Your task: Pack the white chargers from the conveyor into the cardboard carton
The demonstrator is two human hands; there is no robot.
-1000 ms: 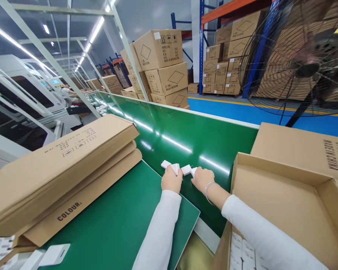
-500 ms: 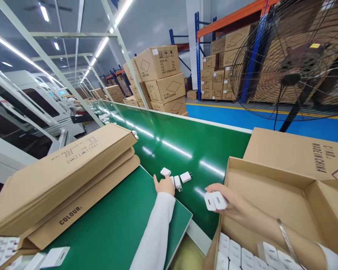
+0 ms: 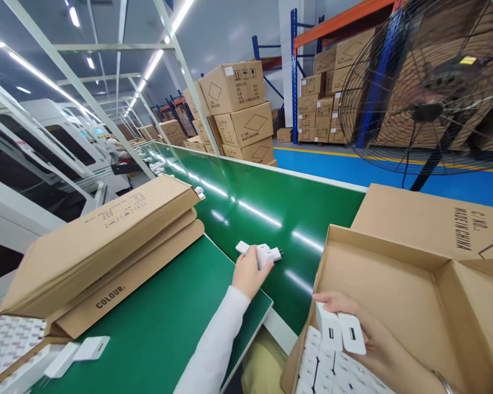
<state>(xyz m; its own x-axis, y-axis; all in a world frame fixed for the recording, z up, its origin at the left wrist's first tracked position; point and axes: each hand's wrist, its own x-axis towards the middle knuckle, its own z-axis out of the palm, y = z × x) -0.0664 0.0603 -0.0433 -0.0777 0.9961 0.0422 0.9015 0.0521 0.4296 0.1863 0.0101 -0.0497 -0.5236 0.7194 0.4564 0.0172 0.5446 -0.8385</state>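
My left hand [image 3: 248, 273], in a white sleeve, reaches over the green belt [image 3: 296, 197] with thumb and fingers closed around a white USB charger [image 3: 263, 256]. Other chargers lie close against its fingers, one with its metal prongs pointing right; the hand partly covers the group. Two more white chargers [image 3: 330, 330] sit side by side in my right hand [image 3: 370, 328], USB ports facing me. That hand is over the near part of an open cardboard box [image 3: 388, 271], just above packed rows of chargers [image 3: 332, 372].
Flattened cardboard boxes [image 3: 107, 230] are stacked on the green board [image 3: 156, 306] at left, with several chargers [image 3: 91, 348] near its front edge. Another carton [image 3: 431, 219] stands behind the open box. A large black fan [image 3: 427, 112] and piled cartons [image 3: 242, 123] are beyond the belt.
My right hand has moved down with its two chargers, from over the belt to above the packed rows. My left hand has closed around a charger, and the loose chargers are bunched tighter.
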